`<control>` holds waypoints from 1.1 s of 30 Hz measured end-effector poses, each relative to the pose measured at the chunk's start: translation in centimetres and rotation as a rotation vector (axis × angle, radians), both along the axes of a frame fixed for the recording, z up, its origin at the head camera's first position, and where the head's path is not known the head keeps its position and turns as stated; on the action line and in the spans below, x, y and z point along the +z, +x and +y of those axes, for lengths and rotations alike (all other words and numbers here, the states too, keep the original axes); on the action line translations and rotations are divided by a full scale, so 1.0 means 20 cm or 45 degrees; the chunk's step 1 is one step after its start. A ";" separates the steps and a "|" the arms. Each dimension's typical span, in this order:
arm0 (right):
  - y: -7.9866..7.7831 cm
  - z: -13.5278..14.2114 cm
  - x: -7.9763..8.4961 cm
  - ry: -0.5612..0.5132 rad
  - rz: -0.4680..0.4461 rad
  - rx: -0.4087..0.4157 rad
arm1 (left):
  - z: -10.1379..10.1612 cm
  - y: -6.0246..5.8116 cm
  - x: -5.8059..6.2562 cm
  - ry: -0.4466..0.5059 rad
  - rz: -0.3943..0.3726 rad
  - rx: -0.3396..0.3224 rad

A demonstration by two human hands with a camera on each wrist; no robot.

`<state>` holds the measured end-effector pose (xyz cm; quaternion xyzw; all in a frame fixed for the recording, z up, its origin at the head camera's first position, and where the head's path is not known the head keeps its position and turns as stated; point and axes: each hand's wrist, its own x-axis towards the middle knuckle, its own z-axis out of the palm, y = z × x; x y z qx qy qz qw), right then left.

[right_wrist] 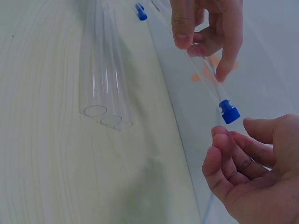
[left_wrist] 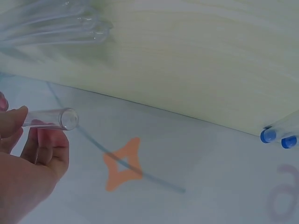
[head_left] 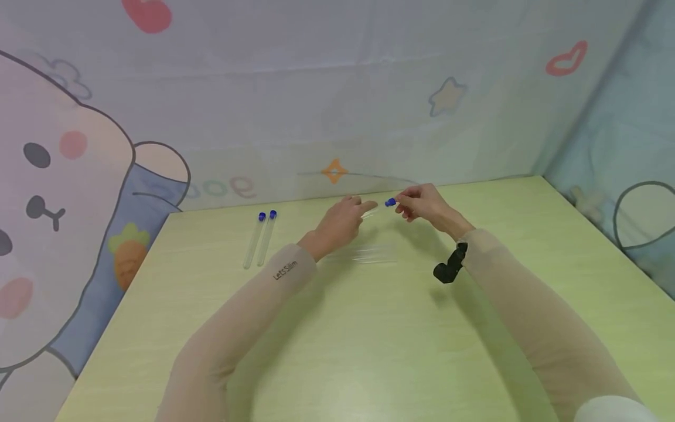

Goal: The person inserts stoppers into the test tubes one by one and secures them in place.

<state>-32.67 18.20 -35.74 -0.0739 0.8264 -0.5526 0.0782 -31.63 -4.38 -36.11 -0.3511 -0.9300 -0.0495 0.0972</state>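
My left hand [head_left: 340,223] holds a clear test tube [right_wrist: 204,70] between thumb and fingers above the table's far edge. A blue cap [right_wrist: 230,112] sits in the tube's right-hand mouth, part of its ribbed plug showing. The tube's other end [left_wrist: 69,119] sticks out past the left hand in the left wrist view. Close to the cap is my right hand [head_left: 424,205], thumb and fingers bent loosely. In the right wrist view a small gap shows between its fingertips and the cap, with nothing in its grasp.
Below the hands, several clear uncapped tubes [head_left: 371,255] lie side by side on the pale wooden table [head_left: 337,351]. Two tubes with blue caps [head_left: 267,237] lie parallel at the left. A printed cloth [head_left: 316,105] hangs behind the table's far edge.
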 end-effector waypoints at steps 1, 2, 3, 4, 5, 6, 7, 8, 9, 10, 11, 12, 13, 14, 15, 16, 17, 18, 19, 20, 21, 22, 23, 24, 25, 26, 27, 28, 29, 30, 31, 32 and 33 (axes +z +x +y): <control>0.00 0.01 0.00 0.013 -0.001 -0.001 | -0.01 0.00 0.00 -0.002 -0.007 0.011; 0.00 0.02 0.00 0.024 -0.002 -0.003 | -0.01 0.00 0.00 -0.001 -0.013 0.021; 0.00 0.03 0.00 0.037 0.000 -0.003 | -0.02 0.00 0.00 0.003 -0.016 0.032; 0.01 0.04 0.00 0.050 0.004 -0.001 | -0.03 0.00 0.00 0.010 -0.020 0.043; 0.01 0.05 0.00 0.060 0.008 0.001 | -0.04 0.00 -0.01 0.018 -0.021 0.054; 0.01 0.06 0.00 0.070 0.014 0.005 | -0.05 0.00 -0.01 0.023 -0.023 0.066; 0.01 0.08 0.00 0.084 0.021 0.011 | -0.06 -0.01 -0.01 0.033 -0.027 0.077; 0.01 0.09 0.01 0.095 0.026 0.015 | -0.08 -0.01 -0.02 0.039 -0.032 0.088; 0.01 0.11 0.01 0.103 0.031 0.019 | -0.09 -0.01 -0.02 0.041 -0.034 0.099; 0.01 0.12 0.01 0.110 0.033 0.021 | -0.10 -0.01 -0.02 0.046 -0.040 0.111; 0.01 0.14 0.01 0.118 0.034 0.021 | -0.12 -0.01 -0.02 0.053 -0.048 0.122; 0.01 0.15 0.01 0.128 0.036 0.021 | -0.13 -0.01 -0.03 0.059 -0.058 0.133; 0.01 0.17 0.02 0.138 0.037 0.021 | -0.14 -0.02 -0.03 0.063 -0.066 0.145; 0.02 0.18 0.02 0.147 0.037 0.020 | -0.16 -0.02 -0.03 0.069 -0.074 0.157; 0.02 0.20 0.02 0.154 0.036 0.017 | -0.17 -0.02 -0.03 0.073 -0.080 0.170; 0.02 0.21 0.02 0.165 0.036 0.014 | -0.18 -0.02 -0.03 0.078 -0.087 0.182; 0.02 0.23 0.02 0.175 0.036 0.012 | -0.20 -0.02 -0.04 0.082 -0.092 0.194; 0.03 0.24 0.03 0.183 0.035 0.009 | -0.21 -0.03 -0.04 0.086 -0.095 0.205; 0.03 0.26 0.03 0.191 0.033 0.006 | -0.22 -0.03 -0.05 0.092 -0.098 0.215; 0.03 0.27 0.02 0.198 0.031 0.004 | -0.24 -0.03 -0.05 0.099 -0.102 0.225; 0.03 0.29 0.02 0.206 0.028 0.000 | -0.25 -0.03 -0.05 0.103 -0.106 0.233; 0.04 0.30 0.02 0.215 0.027 -0.002 | -0.26 -0.03 -0.06 0.108 -0.109 0.242; 0.04 0.32 0.02 0.224 0.026 -0.005 | -0.27 -0.03 -0.06 0.116 -0.114 0.252; 0.04 0.33 0.02 0.231 0.023 -0.009 | -0.28 -0.03 -0.06 0.124 -0.120 0.262; 0.04 0.35 0.02 0.236 0.019 -0.012 | -0.29 -0.03 -0.06 0.131 -0.128 0.273; 0.04 0.36 0.02 0.242 0.018 -0.016 | -0.30 -0.03 -0.06 0.132 -0.133 0.286; 0.04 0.38 0.02 0.251 0.018 -0.020 | -0.31 -0.03 -0.06 0.138 -0.139 0.297; 0.04 0.39 0.02 0.259 0.020 -0.025 | -0.32 -0.03 -0.06 0.140 -0.144 0.309; 0.05 0.40 0.02 0.265 0.020 -0.028 | -0.33 -0.04 -0.06 0.145 -0.150 0.321; 0.05 0.42 0.02 0.272 0.022 -0.031 | -0.34 -0.04 -0.07 0.147 -0.153 0.332; 0.05 0.43 0.02 0.281 0.025 -0.031 | -0.34 -0.04 -0.07 0.149 -0.157 0.344; 0.05 0.44 0.02 0.292 0.029 -0.032 | -0.35 -0.04 -0.07 0.154 -0.159 0.352; 0.05 0.46 0.02 0.303 0.030 -0.035 | -0.36 -0.05 -0.07 0.158 -0.160 0.360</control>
